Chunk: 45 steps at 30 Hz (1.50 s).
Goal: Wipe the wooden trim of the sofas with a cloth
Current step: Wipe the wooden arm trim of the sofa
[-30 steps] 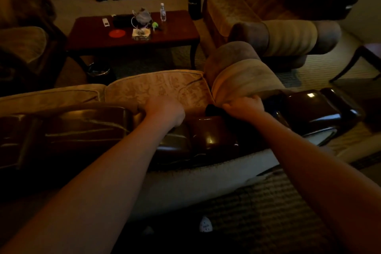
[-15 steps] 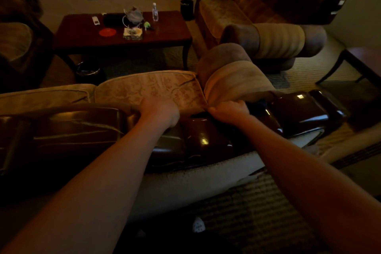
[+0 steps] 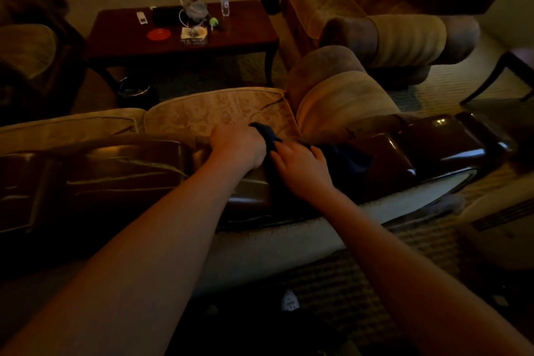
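Mid-wipe on the wooden trim [image 3: 419, 147]: your left hand [image 3: 239, 144] gripped the dark cloth [image 3: 344, 156], right hand [image 3: 300, 165] pressed flat, open. Next: sweep toward the trim's far end.

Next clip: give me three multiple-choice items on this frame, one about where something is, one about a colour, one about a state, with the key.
1. Where is the cloth?
A. on the coffee table
B. on the sofa's wooden trim, between the hands
C. on the carpet

2. What colour is the flat disc on the coffee table?
A. red
B. blue
C. white

3. How is the left hand?
A. open in the air
B. flat on the coffee table
C. closed on the cloth's end

Key: 1 B, it lies on the glossy trim under the right hand. 2 A, it shows red. 3 C, its fingers are curled around dark cloth.
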Motion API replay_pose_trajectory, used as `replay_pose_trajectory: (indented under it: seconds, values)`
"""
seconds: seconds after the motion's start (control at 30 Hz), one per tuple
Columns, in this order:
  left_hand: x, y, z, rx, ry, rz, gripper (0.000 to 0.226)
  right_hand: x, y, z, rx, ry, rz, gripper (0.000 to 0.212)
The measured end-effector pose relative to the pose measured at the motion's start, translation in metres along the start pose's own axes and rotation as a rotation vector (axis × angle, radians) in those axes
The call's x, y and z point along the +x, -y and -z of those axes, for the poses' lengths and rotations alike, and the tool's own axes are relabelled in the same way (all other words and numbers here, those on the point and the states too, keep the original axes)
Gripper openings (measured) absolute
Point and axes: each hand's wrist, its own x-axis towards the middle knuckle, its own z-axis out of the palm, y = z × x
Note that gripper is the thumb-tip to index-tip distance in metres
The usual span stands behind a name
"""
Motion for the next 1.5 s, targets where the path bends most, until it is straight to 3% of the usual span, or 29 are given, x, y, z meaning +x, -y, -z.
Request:
replay_pose_trajectory:
  seconds: [0.1,0.3,0.5,0.63,0.77,0.87,0.97,1.1,1.17,1.23,1.33,1.43,1.5]
  values:
    - [0.000,0.000,-0.002,0.007,-0.027,-0.006,0.032,0.009,0.011,-0.004,-0.055,-0.037,-0.011,0.040]
    - [0.005,0.001,-0.005,-0.007,-0.028,-0.023,0.032,-0.062,0.001,-0.025,-0.067,-0.366,0.045,0.047]
    - [0.004,-0.001,-0.002,0.006,-0.009,-0.001,0.031,0.021,-0.001,0.006,0.065,0.076,0.118,0.037]
    - [0.007,0.002,-0.003,-0.051,-0.038,0.021,0.024,0.055,-0.011,0.014,0.095,0.357,0.126,0.047]
    - [0.003,0.000,-0.001,-0.075,-0.064,0.035,0.024,0.065,-0.060,0.036,-0.062,0.449,-0.050,0.061]
    - [0.001,0.000,-0.001,-0.056,-0.057,0.034,0.028,0.056,-0.099,0.070,-0.265,0.384,-0.198,0.056]
    - [0.003,0.001,-0.004,0.002,-0.062,0.022,0.029,0.046,-0.114,0.079,-0.258,0.201,-0.234,0.042]
    - [0.006,0.003,-0.008,0.062,-0.039,-0.048,0.028,0.013,-0.083,0.047,0.003,-0.072,-0.165,0.040]
    - [0.007,0.001,-0.009,0.061,-0.036,-0.067,0.028,-0.021,-0.046,0.012,0.156,-0.339,-0.038,0.039]
    - [0.007,-0.001,-0.013,0.034,-0.091,-0.116,0.025,-0.063,0.001,-0.038,0.305,-0.589,-0.046,0.039]
    - [0.008,0.001,-0.020,-0.041,-0.202,-0.255,0.025,-0.102,0.058,-0.089,0.548,-0.777,-0.219,0.043]
    - [0.017,0.003,-0.021,-0.119,-0.067,-0.397,0.032,-0.085,0.033,-0.092,0.353,-0.780,-0.366,0.041]
    - [0.017,0.001,-0.019,-0.127,0.029,-0.453,0.037,-0.064,-0.001,-0.066,0.447,-0.767,-0.592,0.046]
